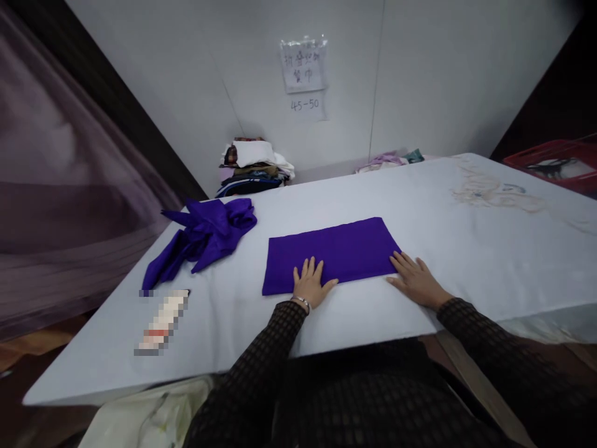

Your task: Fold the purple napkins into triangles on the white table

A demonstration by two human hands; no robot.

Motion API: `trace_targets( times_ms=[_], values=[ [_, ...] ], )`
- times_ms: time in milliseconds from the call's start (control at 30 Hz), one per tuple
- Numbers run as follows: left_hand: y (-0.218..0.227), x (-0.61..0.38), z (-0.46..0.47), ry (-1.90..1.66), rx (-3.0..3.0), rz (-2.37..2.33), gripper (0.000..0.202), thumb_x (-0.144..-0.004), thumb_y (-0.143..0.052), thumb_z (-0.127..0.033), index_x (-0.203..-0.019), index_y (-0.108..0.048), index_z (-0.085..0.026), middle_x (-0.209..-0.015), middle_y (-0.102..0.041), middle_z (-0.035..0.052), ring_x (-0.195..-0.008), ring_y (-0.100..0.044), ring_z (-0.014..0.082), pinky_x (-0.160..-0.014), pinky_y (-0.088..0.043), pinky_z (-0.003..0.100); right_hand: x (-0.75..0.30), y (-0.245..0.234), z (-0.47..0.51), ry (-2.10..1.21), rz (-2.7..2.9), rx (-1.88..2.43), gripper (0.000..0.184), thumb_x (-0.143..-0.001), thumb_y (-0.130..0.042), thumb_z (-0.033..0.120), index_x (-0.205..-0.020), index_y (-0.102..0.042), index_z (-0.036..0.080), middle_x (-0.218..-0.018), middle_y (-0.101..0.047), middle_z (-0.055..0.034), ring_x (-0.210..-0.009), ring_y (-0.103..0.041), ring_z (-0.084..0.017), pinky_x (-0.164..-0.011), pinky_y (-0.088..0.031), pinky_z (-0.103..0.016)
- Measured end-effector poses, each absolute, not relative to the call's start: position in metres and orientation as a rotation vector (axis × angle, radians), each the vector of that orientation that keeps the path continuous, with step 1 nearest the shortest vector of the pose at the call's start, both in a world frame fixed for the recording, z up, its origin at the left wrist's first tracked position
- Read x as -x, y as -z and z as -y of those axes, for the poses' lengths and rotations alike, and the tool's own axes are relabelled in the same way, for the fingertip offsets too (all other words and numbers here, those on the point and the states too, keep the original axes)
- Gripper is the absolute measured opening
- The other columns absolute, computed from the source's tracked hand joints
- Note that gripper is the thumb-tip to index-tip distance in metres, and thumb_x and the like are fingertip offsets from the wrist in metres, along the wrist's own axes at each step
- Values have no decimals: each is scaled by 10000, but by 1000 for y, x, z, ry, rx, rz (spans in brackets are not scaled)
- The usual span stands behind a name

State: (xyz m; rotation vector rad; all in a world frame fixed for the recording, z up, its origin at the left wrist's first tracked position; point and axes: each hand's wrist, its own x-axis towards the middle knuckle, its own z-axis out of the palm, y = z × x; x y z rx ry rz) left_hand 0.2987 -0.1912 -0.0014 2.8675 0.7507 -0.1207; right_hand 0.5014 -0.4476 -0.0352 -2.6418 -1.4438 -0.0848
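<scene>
A purple cloth napkin, folded into a flat rectangle, lies on the white-covered table in front of me. Fingers spread, my left hand rests on its near edge, left of the middle. My right hand lies flat at the near right corner, its fingertips touching the cloth and the palm on the table. Neither hand grips anything. To the left is a crumpled heap of purple cloth, apart from both hands.
A blurred-out flat object lies at the table's left. Behind the far edge stand a stack of folded clothes and more fabric. Paper signs hang on the wall. At far right is a red basket.
</scene>
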Motion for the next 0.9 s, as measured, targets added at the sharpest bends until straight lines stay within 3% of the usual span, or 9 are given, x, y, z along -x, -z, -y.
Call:
trace_targets(
  times_ms=[167,400,733,900],
  values=[
    [-2,-331,239,59,-2879,-491,762,-827,-283,-707,-1453,-265,-274,-1551,-162,59,-1419,-104,304,-1121,-73,563,-503,39,447,125,1452,2643,698,-908,-211,590,-1444,-304,153,-1493,-298,-131,-1388,-217,-282,-1072,-217,-550],
    [3,-368,283,66,-2878,-213,813,-817,-201,-732,-1455,-256,-231,-1551,-160,77,-1425,-72,279,-1120,-50,579,-506,44,450,196,1472,2641,679,-899,-218,569,-1430,-331,162,-1479,-333,-128,-1374,-253,-284,-1063,-238,-550],
    [12,-288,216,62,-2871,-572,770,-846,-227,-688,-1468,-212,-234,-1549,-176,51,-1425,-80,278,-1127,-82,563,-511,50,458,183,1516,2623,734,-878,-143,543,-1408,-350,80,-1476,-323,-162,-1374,-238,-312,-1055,-232,-569],
    [10,-237,175,42,-2804,-932,762,-845,-275,-685,-1458,-250,-232,-1536,-220,59,-1417,-122,291,-1128,-106,548,-511,46,458,98,1559,2647,723,-870,-115,541,-1360,-433,114,-1470,-331,-167,-1384,-204,-326,-1047,-215,-585]
  ],
)
